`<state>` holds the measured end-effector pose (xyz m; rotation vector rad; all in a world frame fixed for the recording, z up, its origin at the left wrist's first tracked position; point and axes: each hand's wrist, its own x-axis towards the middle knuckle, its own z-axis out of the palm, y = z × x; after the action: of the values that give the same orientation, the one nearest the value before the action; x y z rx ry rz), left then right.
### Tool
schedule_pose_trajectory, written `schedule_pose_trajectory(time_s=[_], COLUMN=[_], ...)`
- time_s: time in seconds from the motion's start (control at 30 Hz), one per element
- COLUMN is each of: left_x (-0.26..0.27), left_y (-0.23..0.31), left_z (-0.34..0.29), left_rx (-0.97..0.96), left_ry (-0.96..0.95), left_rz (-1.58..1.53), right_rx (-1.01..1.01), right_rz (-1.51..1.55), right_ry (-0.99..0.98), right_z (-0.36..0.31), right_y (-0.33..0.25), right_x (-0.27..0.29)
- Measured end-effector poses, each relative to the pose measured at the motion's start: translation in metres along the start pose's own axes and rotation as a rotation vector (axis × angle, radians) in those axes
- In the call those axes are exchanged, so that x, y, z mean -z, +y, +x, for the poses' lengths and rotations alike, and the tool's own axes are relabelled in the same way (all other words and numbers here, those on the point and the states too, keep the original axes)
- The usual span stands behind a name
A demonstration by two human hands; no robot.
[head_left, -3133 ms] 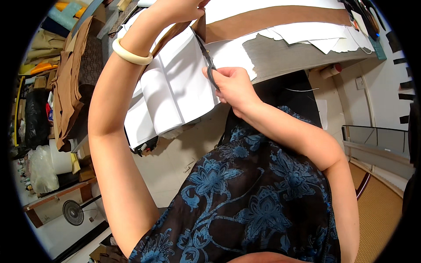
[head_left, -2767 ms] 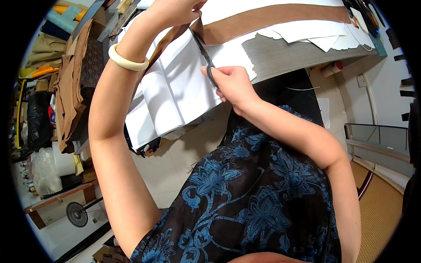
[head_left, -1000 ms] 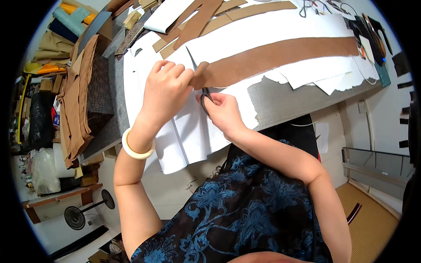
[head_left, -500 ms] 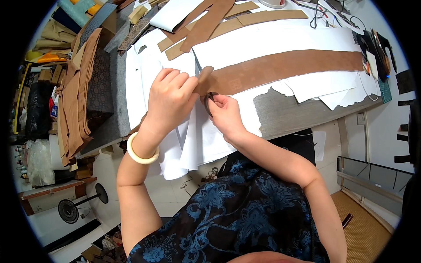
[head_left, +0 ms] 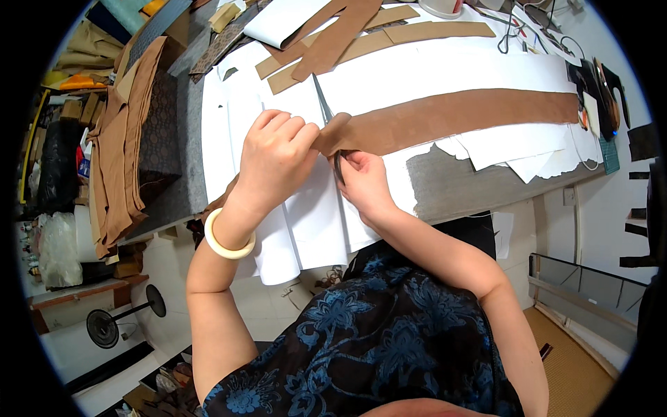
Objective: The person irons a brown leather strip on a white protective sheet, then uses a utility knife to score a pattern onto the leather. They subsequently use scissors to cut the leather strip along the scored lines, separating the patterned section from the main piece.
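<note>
A long brown leather strip [head_left: 458, 119] runs from my hands toward the right over white paper. My left hand [head_left: 278, 149] is closed on its left end, which is bunched up and partly hidden by my fingers. Close beside it, my right hand [head_left: 368, 182] grips a pair of dark-handled scissors. The scissor blades [head_left: 322, 99] come out past the strip's far edge and point away from me, while the middle of the scissors is hidden by the leather. Below my left hand, white paper [head_left: 274, 250] hangs in curled folds over the table's near edge.
Several brown and tan strips [head_left: 347, 52] lie crossed at the back. Brown sheets [head_left: 124, 146] drape over a box at the left. Torn white paper [head_left: 517, 142] overlaps the grey tabletop [head_left: 451, 181] at the right. Tools and cords [head_left: 521, 35] lie at the far right.
My right hand and the scissors have shifted slightly right. More of the blade shows beyond the leather's far edge. The hanging paper's folds have spread. My left hand still holds the strip's end.
</note>
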<state>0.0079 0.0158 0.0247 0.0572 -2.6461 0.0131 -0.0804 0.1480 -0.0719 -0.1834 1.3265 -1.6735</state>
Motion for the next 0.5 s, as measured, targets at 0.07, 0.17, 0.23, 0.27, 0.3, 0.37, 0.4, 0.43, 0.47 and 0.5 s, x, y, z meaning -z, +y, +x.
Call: schedule_pose_trajectory(time_s=[0.07, 0.17, 0.23, 0.27, 0.3, 0.37, 0.4, 0.43, 0.47, 0.5], left_x=[0.0, 0.004, 0.004, 0.003, 0.001, 0.001, -0.002, -0.004, -0.005, -0.003], left_y=[-0.003, -0.01, -0.016, -0.018, -0.017, -0.01, -0.006, -0.004, -0.001, 0.004], left_z=[0.001, -0.001, -0.006, -0.009, -0.01, -0.012, -0.014, -0.014, -0.014, -0.016], left_rx=[0.023, 0.083, 0.139, 0.163, 0.208, 0.29, 0.282, 0.27, 0.255, 0.267], left_ry=[0.016, 0.028, 0.06, 0.058, 0.028, 0.003, -0.009, -0.016, -0.021, -0.12], left_rz=[0.0, -0.014, -0.002, 0.013, 0.006, -0.036, -0.065, -0.093, -0.117, -0.139], right_rx=[-0.031, 0.039, 0.053, 0.132, 0.115, 0.272, 0.271, 0.275, 0.307, 0.327], right_rz=[-0.072, -0.307, -0.628, -0.84, -0.843, -0.957, -0.952, -0.947, -0.946, -0.876], right_ry=[-0.012, -0.16, -0.251, -0.306, -0.305, -0.37, -0.388, -0.404, -0.425, -0.384], right_z=[-0.011, -0.036, -0.063, -0.075, -0.085, -0.102, -0.11, -0.116, -0.119, -0.12], right_y=[-0.009, -0.014, -0.044, -0.065, -0.071, -0.092, -0.098, -0.103, -0.107, -0.104], right_x=[0.011, 0.058, 0.092, 0.105, 0.125, 0.158, 0.174, 0.188, 0.205, 0.221])
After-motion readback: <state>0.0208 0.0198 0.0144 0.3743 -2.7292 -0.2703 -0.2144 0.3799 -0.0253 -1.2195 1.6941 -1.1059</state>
